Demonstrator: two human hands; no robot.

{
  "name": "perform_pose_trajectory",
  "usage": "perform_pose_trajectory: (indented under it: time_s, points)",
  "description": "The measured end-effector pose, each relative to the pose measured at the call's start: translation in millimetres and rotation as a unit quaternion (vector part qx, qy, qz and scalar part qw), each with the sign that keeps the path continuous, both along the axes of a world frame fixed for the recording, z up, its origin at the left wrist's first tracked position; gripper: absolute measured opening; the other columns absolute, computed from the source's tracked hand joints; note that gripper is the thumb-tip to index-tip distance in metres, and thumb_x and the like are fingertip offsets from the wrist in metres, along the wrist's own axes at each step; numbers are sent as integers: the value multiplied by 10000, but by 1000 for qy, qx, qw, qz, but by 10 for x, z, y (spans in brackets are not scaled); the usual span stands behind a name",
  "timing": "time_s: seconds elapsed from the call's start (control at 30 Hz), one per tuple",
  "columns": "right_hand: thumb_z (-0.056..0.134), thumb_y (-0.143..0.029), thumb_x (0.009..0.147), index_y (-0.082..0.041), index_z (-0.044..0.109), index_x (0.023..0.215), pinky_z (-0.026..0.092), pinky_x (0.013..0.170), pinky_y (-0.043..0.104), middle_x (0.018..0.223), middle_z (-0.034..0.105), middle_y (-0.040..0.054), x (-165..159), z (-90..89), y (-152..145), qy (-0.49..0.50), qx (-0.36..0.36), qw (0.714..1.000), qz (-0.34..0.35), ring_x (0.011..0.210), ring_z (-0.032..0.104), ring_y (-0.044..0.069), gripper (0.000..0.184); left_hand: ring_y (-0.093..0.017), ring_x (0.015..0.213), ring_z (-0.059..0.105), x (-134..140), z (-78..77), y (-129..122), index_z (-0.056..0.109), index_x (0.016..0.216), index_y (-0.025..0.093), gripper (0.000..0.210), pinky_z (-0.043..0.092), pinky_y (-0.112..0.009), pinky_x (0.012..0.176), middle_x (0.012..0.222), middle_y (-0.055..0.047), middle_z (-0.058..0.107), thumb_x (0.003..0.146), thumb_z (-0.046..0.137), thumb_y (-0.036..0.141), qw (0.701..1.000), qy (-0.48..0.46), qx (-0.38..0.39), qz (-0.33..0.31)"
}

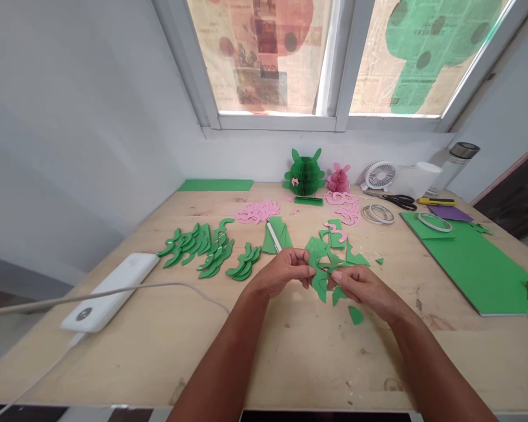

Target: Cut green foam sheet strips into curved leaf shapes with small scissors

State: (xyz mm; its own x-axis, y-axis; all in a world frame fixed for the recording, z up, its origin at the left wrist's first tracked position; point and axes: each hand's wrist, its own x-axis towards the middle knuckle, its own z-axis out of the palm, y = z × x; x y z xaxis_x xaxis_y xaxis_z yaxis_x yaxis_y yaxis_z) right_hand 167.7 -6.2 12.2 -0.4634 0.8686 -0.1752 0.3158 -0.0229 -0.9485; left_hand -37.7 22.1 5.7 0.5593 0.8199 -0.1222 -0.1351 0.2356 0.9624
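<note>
Near the middle of the table, my left hand (293, 269) pinches a curved green paper cutout (320, 285) between thumb and fingers. My right hand (356, 284) is closed at the cutout's right side, its thumb and forefinger pinching the thin edge of green paper there. Green paper scraps (356, 256) lie behind and around both hands, with a half-round scrap (355, 315) in front. A white pen (273, 237) rests on folded green paper (283, 227) just beyond my left hand. Left of it sit stacks of curved green cutouts (244, 262).
Pink cutouts (259, 212) lie farther back. Green and pink honeycomb paper figures (305, 173) stand by the wall. Tape rolls (381, 214), black scissors (398, 200), a yellow cutter (436, 201) and green sheets (475, 264) are at the right. A white power bank (112, 290) with cables lies left.
</note>
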Motion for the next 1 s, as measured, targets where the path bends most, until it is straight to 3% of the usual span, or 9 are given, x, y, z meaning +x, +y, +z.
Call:
perform_pose_trajectory:
  time_s: [0.47, 0.77, 1.0]
  points:
    - [490, -539, 803, -149, 614, 648, 154, 422, 236, 496, 226, -63, 0, 22, -8, -4, -1, 1000, -10, 448, 211, 82, 437, -107, 499, 537, -18, -54, 11, 556, 624, 135, 183, 421, -239, 533, 542, 1, 578, 628, 701, 248, 1000, 2, 2, -16]
    - [465, -508, 828, -135, 626, 735, 155, 415, 230, 450, 256, -74, -37, -9, 7, 74, 5, 992, -98, 424, 216, 81, 416, -100, 519, 535, 49, -22, -12, 583, 662, 131, 171, 437, -236, 540, 598, -12, 592, 637, 697, 256, 999, -25, -5, 39]
    - [651, -428, 694, -150, 583, 698, 162, 420, 217, 516, 358, -66, -73, -25, 8, 109, -33, 988, -105, 435, 225, 58, 286, -111, 516, 546, 120, -25, -51, 570, 636, 132, 196, 437, -235, 530, 545, -6, 571, 649, 698, 280, 1000, -14, -9, 1]
